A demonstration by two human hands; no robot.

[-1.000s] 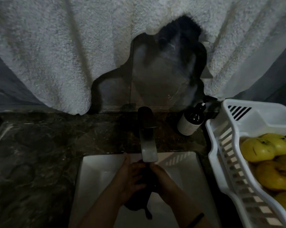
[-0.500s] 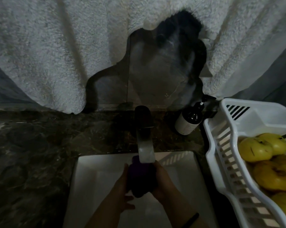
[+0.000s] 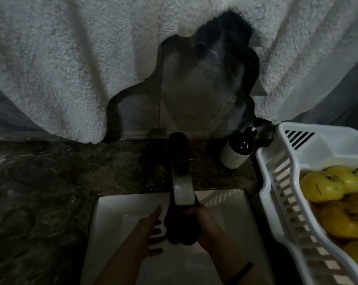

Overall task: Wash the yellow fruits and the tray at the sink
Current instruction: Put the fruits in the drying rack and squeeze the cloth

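Observation:
Several yellow fruits [image 3: 336, 202] lie in a white slatted plastic tray [image 3: 277, 202] on the counter at the right. Over the white square sink [image 3: 116, 223], under the faucet spout [image 3: 182, 186], my right hand [image 3: 202, 225] grips a dark purple bundle [image 3: 178, 225], seemingly a cloth or glove. My left hand [image 3: 151, 233] is just left of the bundle, fingers spread and straight, tips touching its side. It is too dim to tell whether water runs.
A dark pump bottle [image 3: 237, 149] with a white label stands behind the sink, right of the faucet. White fluffy towels [image 3: 61, 58] hang over the wall behind. The dark marble counter [image 3: 40, 192] stretches to the left.
The dark bundle has gone from hanging low between both hands to being raised under the spout in my right hand. My left hand has let go and spread its fingers.

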